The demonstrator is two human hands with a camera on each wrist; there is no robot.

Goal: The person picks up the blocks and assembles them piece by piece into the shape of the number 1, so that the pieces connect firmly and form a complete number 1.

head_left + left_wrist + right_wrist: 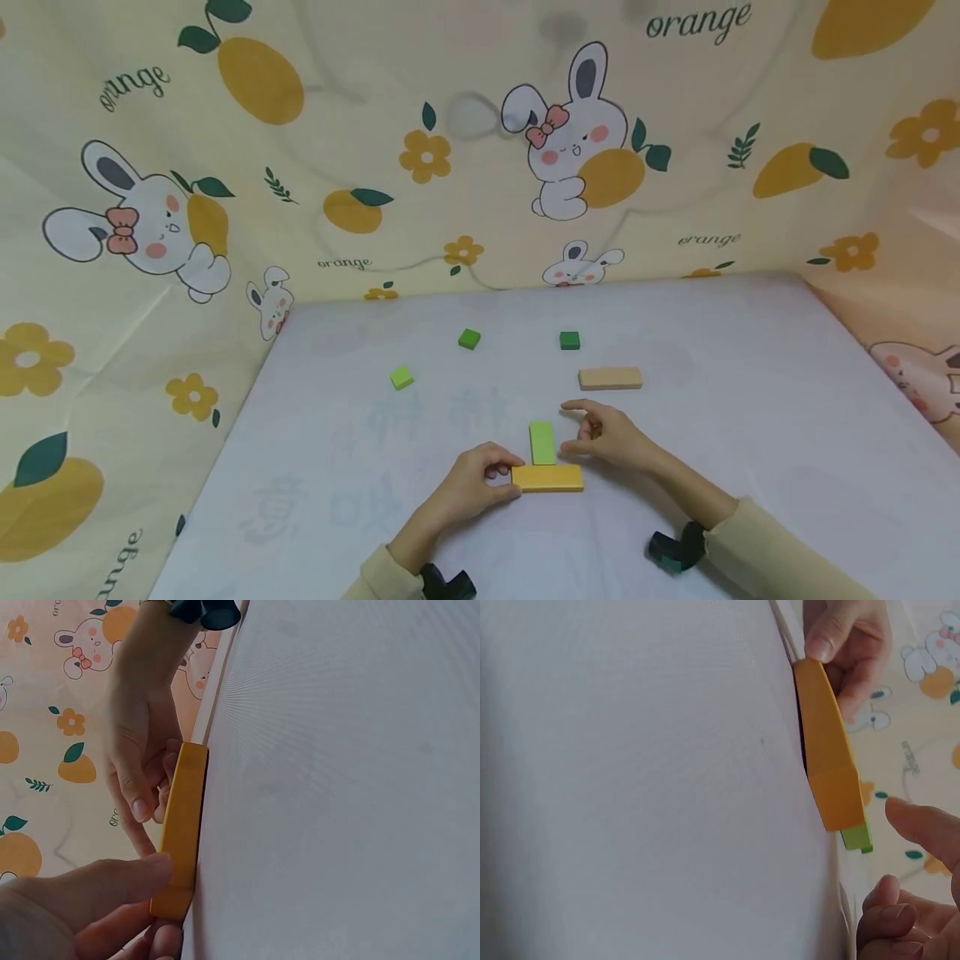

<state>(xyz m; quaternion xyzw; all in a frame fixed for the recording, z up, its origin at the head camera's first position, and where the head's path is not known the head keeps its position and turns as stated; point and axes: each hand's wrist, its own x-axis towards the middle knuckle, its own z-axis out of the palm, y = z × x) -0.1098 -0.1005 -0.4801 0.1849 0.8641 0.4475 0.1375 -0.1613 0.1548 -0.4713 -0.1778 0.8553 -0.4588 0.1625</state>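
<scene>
A yellow rectangular block lies lengthwise across the table in front of the person. My left hand pinches its left end between thumb and fingers. In the left wrist view the thumb presses on the long side of that block. Against the middle of its far edge lies a light green block, pointing away from the person. My right hand hovers just right of the green block, index finger stretched out and other fingers loosely bent, holding nothing. In the right wrist view its thumb is apart from the yellow block.
Farther back lie a plain wooden block, a dark green cube, a mid-green cube and a light green cube. Patterned cloth rises behind the white table and along both sides.
</scene>
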